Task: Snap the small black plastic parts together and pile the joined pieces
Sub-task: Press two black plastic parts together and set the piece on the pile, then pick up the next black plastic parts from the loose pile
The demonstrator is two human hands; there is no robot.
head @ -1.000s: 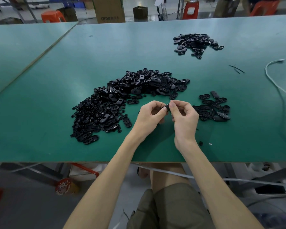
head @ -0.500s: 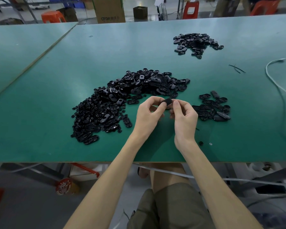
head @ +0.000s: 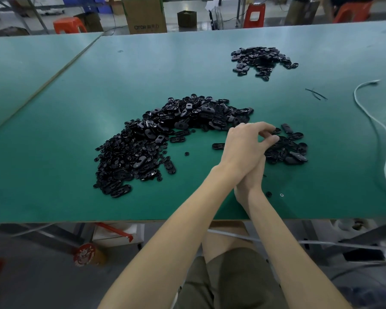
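Observation:
My left hand reaches across to the right, over the small pile of joined black pieces. Its fingers are loosely curved, the tips touch the pile's left edge, and I see no part between them. My right hand lies underneath the left wrist, mostly hidden, so its fingers do not show. A large heap of loose black plastic parts spreads to the left of the hands. One oval part lies alone just left of the left hand.
A second pile of black parts sits far back right on the green table. A white cable curves along the right side, with thin black strips beside it. Two tiny round bits lie near the front edge.
Both hands were pinching one black part together in front of me. The left hand has since swung right over the right hand to the small pile, and the part is no longer seen in the fingers.

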